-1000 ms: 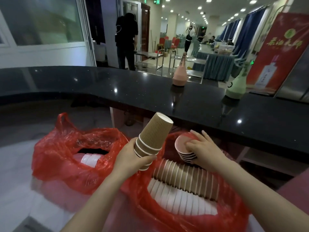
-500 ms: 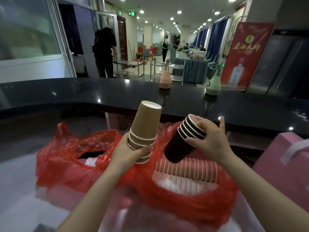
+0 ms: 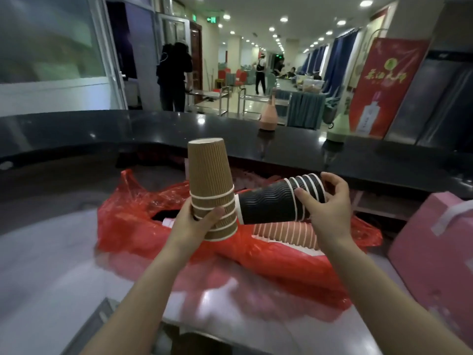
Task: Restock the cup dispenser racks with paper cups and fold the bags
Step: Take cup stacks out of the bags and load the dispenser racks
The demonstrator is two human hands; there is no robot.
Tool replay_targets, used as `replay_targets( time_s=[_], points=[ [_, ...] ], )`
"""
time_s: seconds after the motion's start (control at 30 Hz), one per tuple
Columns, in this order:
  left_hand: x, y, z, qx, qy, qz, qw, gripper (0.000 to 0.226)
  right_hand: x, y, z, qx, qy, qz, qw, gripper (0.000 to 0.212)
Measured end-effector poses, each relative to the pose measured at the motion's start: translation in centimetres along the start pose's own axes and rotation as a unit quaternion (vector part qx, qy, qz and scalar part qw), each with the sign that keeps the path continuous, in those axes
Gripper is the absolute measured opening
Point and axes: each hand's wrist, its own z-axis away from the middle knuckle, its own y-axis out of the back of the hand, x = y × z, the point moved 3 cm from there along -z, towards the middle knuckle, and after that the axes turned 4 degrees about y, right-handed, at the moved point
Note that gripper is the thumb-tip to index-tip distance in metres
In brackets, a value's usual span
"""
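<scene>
a pink bottle (image 3: 268,118) and a green bottle (image 3: 337,129) stand apart along the far edge of the black counter (image 3: 153,131), a pink box (image 3: 435,252) at its right end.

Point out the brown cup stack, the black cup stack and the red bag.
brown cup stack (image 3: 208,172), head view, ribbed side.
black cup stack (image 3: 266,206), head view, wavy side.
red bag (image 3: 281,267), head view, front fold.

I see my left hand (image 3: 190,221) gripping brown cups (image 3: 211,188) at nine o'clock of black cups (image 3: 276,201) in my right hand (image 3: 325,203).
</scene>
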Motion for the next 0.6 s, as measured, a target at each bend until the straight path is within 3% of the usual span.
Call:
replay_targets(
  time_s=[0.17, 0.27, 0.47, 0.6],
  points=[
    [1.7, 5.3, 3.5, 0.075, -0.009, -0.007, 0.997, 0.063, -0.1, -5.3, 0.7, -0.093, -0.065, -0.100, 0.988, 0.041],
    [2.1, 8.6, 6.7, 0.165, 0.004, -0.021, 0.986, 0.074, -0.7, -9.1, 2.3, -0.167, -0.072, -0.144, 0.973, 0.037],
    [2.2, 13.6, 16.5, 0.313, 0.043, -0.038, 0.948, 0.051, -2.9, -14.3, 8.7, -0.351, -0.065, -0.184, 0.916, 0.029],
    [2.5, 16.8, 26.0, 0.443, 0.060, -0.044, 0.893, 0.040, -6.0, -17.1, 16.2, -0.470, -0.064, -0.231, 0.849, 0.040]
  ],
)
